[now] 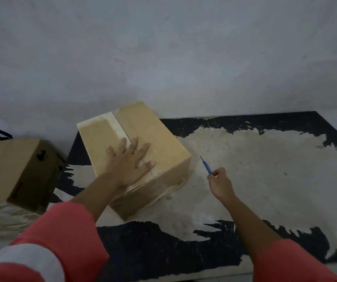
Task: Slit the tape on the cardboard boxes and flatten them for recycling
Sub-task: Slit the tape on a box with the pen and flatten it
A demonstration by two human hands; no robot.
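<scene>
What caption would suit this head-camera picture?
Left hand presses flat on the taped box while the right hand holds a blue cutter beside it.

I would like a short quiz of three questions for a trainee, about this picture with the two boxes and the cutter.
1. True or false: the left hand lies flat on top of the taped box.
2. What does the right hand hold? A) a roll of tape B) a blue-handled cutter C) nothing
3. Fill in: the second box stands on the person's ___ side of the taped box.

Key: 1 true; 2 B; 3 left.
</scene>
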